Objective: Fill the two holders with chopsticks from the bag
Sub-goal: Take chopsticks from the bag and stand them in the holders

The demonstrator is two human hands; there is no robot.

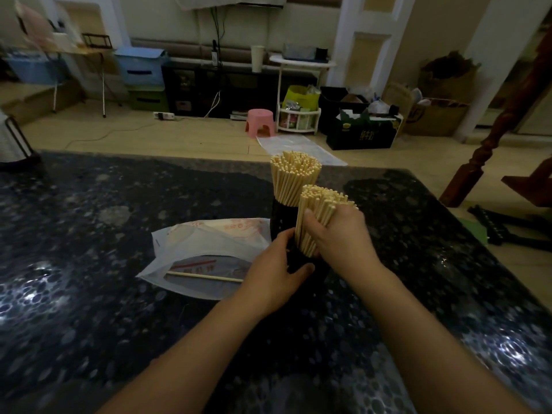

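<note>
Near holder point(298, 261): black, upright on the dark stone table point(89, 234), directly between the two hands. A bundle point(316, 219) of pale chopsticks stands with its lower ends at the holder's mouth, tilted slightly away to the right; how deep the ends sit cannot be told.

Right hand point(343, 237): fingers and thumb curled round the bundle at mid-length, clamped on it.

Left hand point(277, 270): fingers and thumb wrapped round the near holder's body, gripping it from the left side.

Far holder point(279, 216): black, upright, just beyond the left hand's fingers and touching or nearly touching the near one; which, cannot be told. It is packed with chopsticks point(294, 174) that fan out above its rim.

Bag point(206, 252): white with red print, lying flat on the table just left of the left hand, its near end open. One loose chopstick point(206, 276) lies across its clear window, its right end pointing at the left hand.

Beyond the table: pink stool point(259, 122) on the floor, well past the holders
</note>
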